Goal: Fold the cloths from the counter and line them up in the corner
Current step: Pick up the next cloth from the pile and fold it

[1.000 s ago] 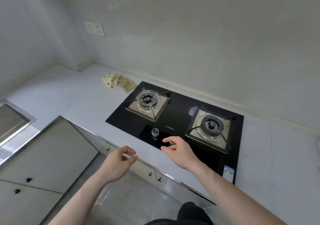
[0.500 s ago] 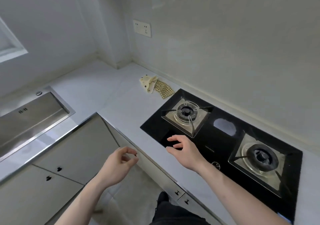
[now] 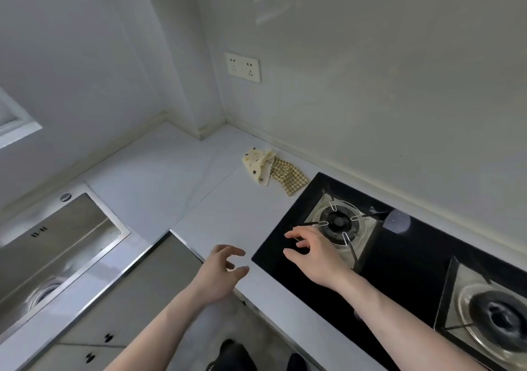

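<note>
i see my left hand (image 3: 219, 273) over the counter (image 3: 159, 176) edge and my right hand (image 3: 316, 253) above the black gas hob (image 3: 405, 259), both empty with fingers loosely spread. the spotted cream cloth (image 3: 256, 162) and checked cloth (image 3: 288, 177) lie crumpled, touching, near the wall corner.

No legible text anywhere.
</note>
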`<state>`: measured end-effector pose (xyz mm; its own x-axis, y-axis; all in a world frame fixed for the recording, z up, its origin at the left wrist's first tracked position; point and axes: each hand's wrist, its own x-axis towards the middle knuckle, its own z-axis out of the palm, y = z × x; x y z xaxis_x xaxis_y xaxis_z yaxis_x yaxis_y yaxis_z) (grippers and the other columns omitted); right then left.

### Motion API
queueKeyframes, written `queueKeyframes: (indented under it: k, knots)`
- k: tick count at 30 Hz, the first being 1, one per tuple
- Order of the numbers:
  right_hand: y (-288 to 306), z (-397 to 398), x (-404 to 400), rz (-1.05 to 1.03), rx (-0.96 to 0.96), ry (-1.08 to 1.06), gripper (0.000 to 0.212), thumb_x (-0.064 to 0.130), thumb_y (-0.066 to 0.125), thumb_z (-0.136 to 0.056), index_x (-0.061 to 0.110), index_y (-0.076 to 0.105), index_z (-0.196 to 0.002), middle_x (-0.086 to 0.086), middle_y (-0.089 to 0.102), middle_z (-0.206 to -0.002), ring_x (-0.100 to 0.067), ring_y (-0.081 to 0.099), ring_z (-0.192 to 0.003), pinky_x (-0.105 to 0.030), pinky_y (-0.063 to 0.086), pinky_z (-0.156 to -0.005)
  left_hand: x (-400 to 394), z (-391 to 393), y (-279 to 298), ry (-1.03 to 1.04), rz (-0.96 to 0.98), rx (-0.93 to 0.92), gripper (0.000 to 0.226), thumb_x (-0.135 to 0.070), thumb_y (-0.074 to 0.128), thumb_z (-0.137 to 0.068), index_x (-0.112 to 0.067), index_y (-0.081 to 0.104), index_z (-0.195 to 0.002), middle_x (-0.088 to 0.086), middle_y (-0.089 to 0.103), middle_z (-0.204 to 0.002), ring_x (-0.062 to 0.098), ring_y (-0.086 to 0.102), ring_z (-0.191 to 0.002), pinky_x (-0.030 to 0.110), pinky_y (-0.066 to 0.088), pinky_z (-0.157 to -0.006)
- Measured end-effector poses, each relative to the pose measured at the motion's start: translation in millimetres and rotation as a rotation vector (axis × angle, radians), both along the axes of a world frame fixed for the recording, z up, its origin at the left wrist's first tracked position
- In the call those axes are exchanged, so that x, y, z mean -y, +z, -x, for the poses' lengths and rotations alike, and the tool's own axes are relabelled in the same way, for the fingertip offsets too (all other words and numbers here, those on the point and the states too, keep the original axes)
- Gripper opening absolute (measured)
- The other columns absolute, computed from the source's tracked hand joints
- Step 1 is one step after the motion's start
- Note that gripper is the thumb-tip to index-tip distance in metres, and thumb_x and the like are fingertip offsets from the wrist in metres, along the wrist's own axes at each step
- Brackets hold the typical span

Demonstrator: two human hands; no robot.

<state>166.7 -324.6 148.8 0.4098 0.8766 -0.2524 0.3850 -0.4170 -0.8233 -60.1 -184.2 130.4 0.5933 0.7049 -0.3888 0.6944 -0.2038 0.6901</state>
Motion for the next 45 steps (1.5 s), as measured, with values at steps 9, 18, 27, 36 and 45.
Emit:
queueKeyframes:
  k: [9,18,27,36,45]
  knots:
    - [-0.6,-17.0,-29.4,0.055,0.046,-0.250,0.035,0.046,0.070,-0.091,0.043,0.062,-0.125,0.024,0.046,-0.135,0.001,0.058,-0.115,-0.021,0.051,-0.096,-144.6,-112.9,-56.2,-0.348,-0.016,-0.285,0.073,-0.042,0.069,-0.093,-0.028,0.036,-0.157,0.003,0.017,-0.162,0.025,0.053,-0.127,0.036,0.051,-0.104]
    - [2.6,3.3,-91.2,0.070,0.047,-0.483,0.031,0.042,0.073,-0.089,0.046,0.063,-0.118,0.025,0.049,-0.133,-0.001,0.063,-0.108,-0.019,0.054,-0.088,-269.6,-217.2,-96.8,-0.429,0.014,-0.403,0.082,-0.054,0.068,-0.077,-0.040,0.043,-0.154,0.000,0.005,-0.169,0.033,0.020,-0.153,0.048,0.036,-0.119]
    - [-0.4,42.4,-95.9,0.057,-0.082,-0.709,0.030,0.027,0.075,-0.091,0.042,0.066,-0.114,0.030,0.052,-0.128,0.002,0.060,-0.112,-0.022,0.056,-0.088,-282.3,-237.2,-113.1,-0.008,0.179,-0.112,0.066,-0.030,0.070,-0.091,-0.014,0.047,-0.150,0.009,0.049,-0.149,0.036,0.055,-0.128,0.050,0.049,-0.108]
    - [7.0,65.7,-99.5,0.019,-0.153,-0.727,0.027,0.031,0.073,-0.092,0.046,0.066,-0.113,0.030,0.057,-0.128,0.006,0.063,-0.107,-0.016,0.053,-0.083,-269.8,-120.4,23.9,-0.007,0.069,0.353,0.009,-0.030,0.079,-0.090,-0.026,0.079,-0.097,-0.014,0.077,-0.101,-0.001,0.073,-0.089,0.011,0.052,-0.069]
    - [29.8,101.4,-96.0,-0.015,-0.132,-0.588,0.032,0.034,0.074,-0.091,0.045,0.064,-0.120,0.023,0.060,-0.124,0.006,0.062,-0.106,-0.015,0.053,-0.079,-204.4,-32.6,83.8,-0.499,-0.176,0.313,0.016,-0.024,0.072,-0.095,-0.034,0.074,-0.083,-0.023,0.069,-0.104,0.001,0.066,-0.101,0.014,0.051,-0.081]
